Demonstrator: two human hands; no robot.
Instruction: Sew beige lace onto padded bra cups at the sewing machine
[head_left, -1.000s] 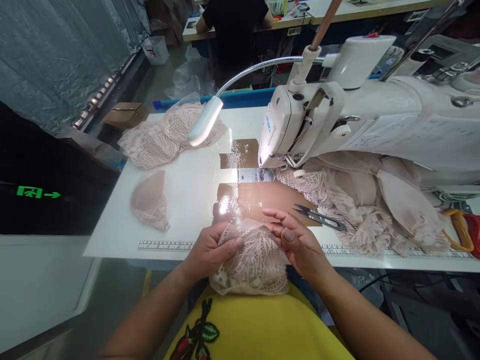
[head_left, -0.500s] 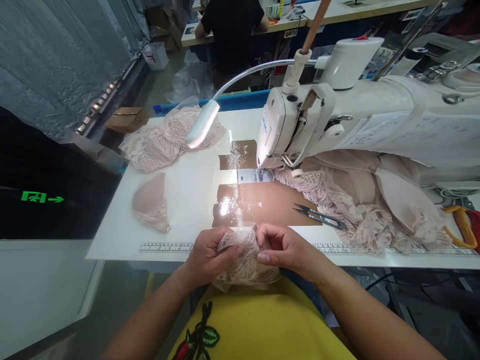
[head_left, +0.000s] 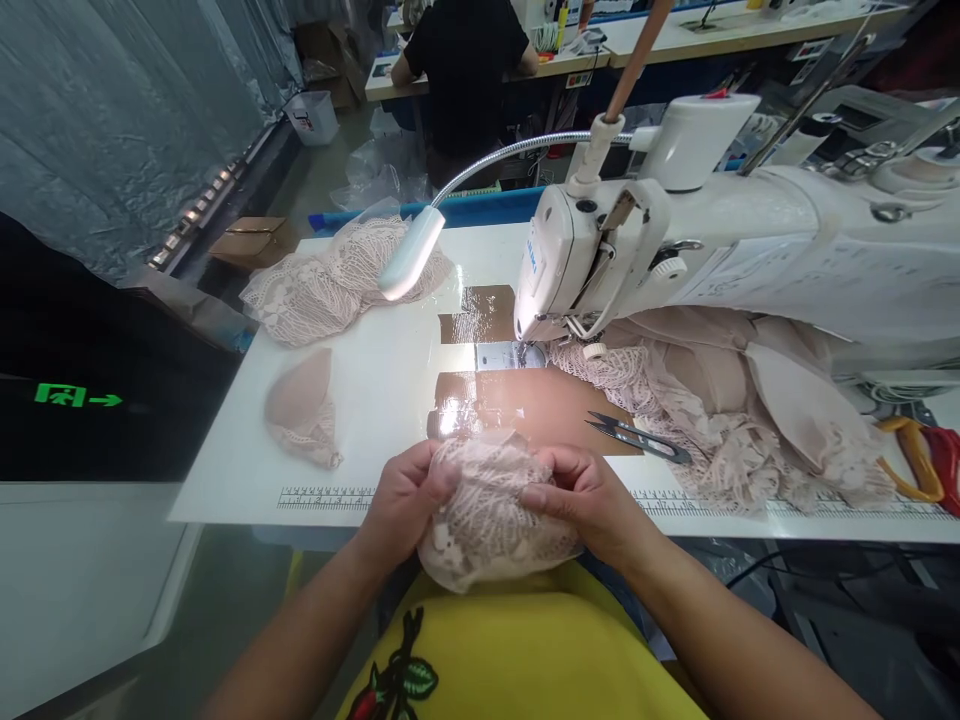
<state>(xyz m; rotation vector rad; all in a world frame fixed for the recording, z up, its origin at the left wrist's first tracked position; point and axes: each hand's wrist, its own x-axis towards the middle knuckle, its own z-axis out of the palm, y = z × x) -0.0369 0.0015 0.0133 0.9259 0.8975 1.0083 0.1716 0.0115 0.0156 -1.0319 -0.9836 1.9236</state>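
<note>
From my remote seat I read the lace piece (head_left: 491,525) as very light and limp: thin, openwork cloth that should fold under its own weight and give no stiffness to push against. I don't expect it to slip much, since the texture looks grippy, but the fine mesh could snag or stretch if I pull hard. I would take it by its two side edges, with flat thumb pads, rather than pinching the patterned middle.

That is roughly how it sits. It hangs in front of the yellow shirt (head_left: 525,650), at the near edge of the white table (head_left: 382,350). The left hand (head_left: 409,500) has its thumb pressed down on the lace's left side, its fingers curled behind. The right hand (head_left: 589,500) pinches the upper right side between thumb and bent fingers; I can't see how much cloth is tucked under either grip.

Against half a second ago, the right hand has moved outward, away from the left, and the lace, which was bunched between them, is spread wider with more of its pattern showing. The black snips (head_left: 637,437) and the beige cup (head_left: 300,405) lie unmoved on the table.
</note>
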